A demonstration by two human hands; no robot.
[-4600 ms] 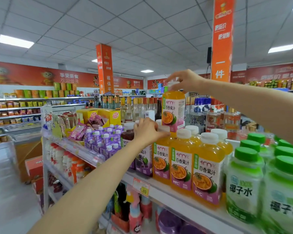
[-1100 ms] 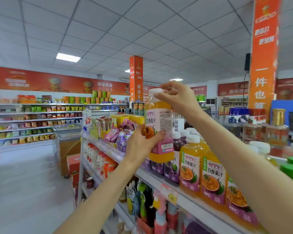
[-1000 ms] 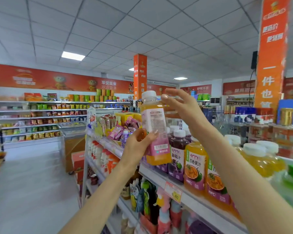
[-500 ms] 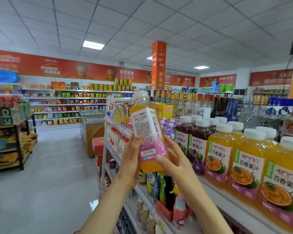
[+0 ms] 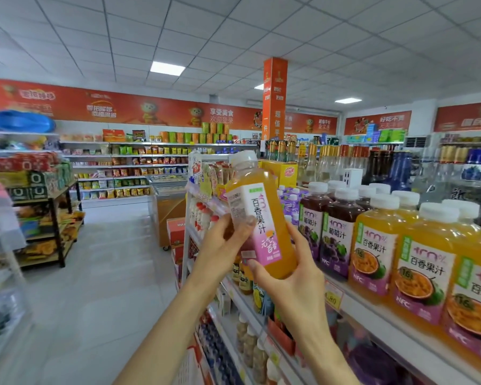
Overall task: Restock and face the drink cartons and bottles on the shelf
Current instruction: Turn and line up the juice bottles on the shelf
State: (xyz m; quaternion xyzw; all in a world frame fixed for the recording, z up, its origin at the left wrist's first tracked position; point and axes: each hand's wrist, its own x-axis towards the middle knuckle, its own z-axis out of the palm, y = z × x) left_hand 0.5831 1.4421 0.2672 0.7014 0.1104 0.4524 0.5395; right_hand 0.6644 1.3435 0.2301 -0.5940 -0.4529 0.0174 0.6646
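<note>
Both hands hold one orange passion-fruit juice bottle [image 5: 257, 215] with a white cap, tilted, out in the aisle left of the shelf. My left hand [image 5: 225, 245] grips its left side with the thumb across the label. My right hand [image 5: 292, 270] cups its base from below and the right. On the shelf [image 5: 378, 326] to the right stand dark grape juice bottles [image 5: 336, 234] and a row of matching orange juice bottles [image 5: 422, 262], labels facing out.
Small purple bottles [image 5: 288, 198] and a yellow box [image 5: 285, 173] sit further along the shelf, with glass liquor bottles [image 5: 345, 162] behind. Lower shelves hold more drinks [image 5: 250, 345]. The tiled aisle floor [image 5: 89, 273] lies to the left, beside a snack rack [image 5: 39, 218].
I lifted the orange bottle off the shelf row and brought it down into the aisle. My right hand went from the cap to the base. The label has turned sideways.
</note>
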